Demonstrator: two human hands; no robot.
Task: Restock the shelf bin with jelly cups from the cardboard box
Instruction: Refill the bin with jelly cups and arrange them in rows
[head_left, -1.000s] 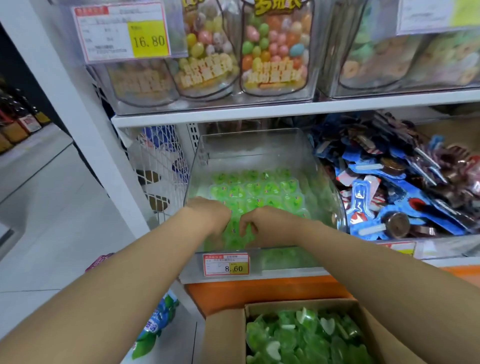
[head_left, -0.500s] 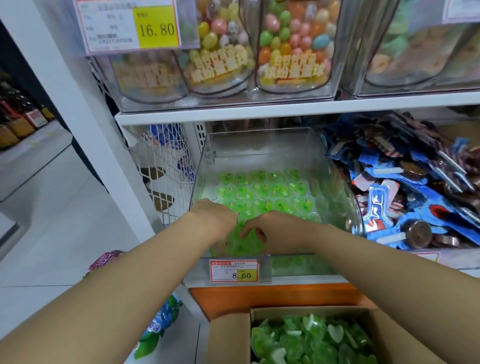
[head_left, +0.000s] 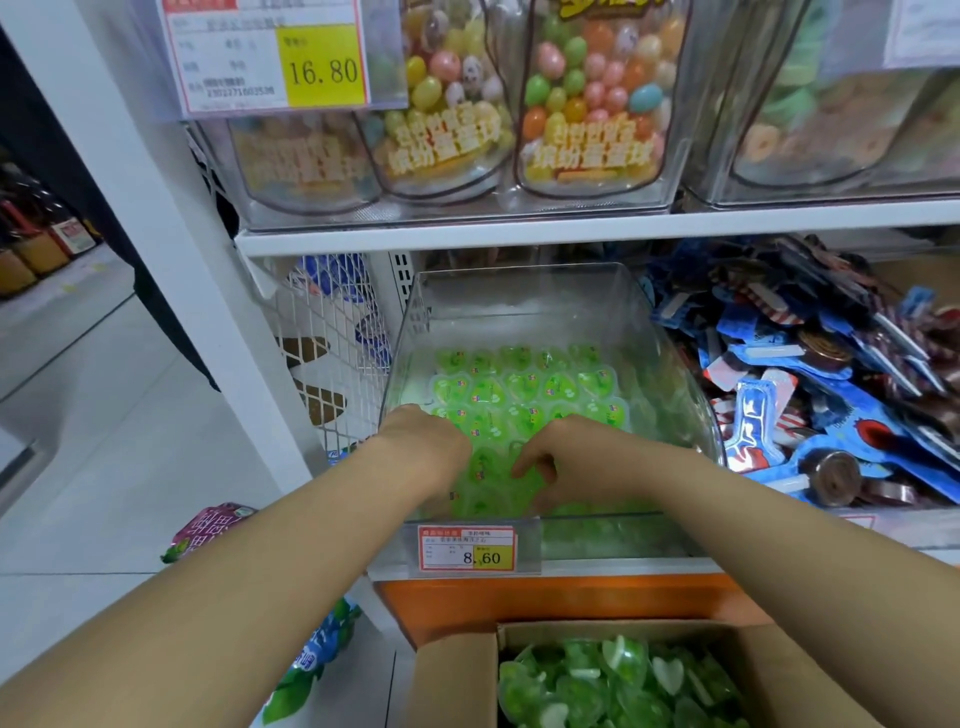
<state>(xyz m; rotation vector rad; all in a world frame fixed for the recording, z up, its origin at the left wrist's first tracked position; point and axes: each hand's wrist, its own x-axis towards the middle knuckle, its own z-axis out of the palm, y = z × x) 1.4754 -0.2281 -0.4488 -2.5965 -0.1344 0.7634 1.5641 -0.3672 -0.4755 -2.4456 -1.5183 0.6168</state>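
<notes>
Packets (head_left: 831, 410) flank shelf bin (head_left: 519, 301); candy jars (head_left: 587, 104) overhead.

The upper white shelf board (head_left: 571, 228) carries bagged coloured egg candies (head_left: 592, 98) behind a price tag (head_left: 270, 57) reading 16.80. Below it, a heap of blue-wrapped snacks (head_left: 810, 395) lies at the right and a white wire mesh panel (head_left: 332, 353) stands at the left. A pink packet (head_left: 208, 530) and a blue-green packet (head_left: 311, 660) lie on the floor.

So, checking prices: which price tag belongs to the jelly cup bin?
The 8.60 tag, on the front of the clear bin of green jelly cups; the 16.80 tag is one shelf up.
</notes>
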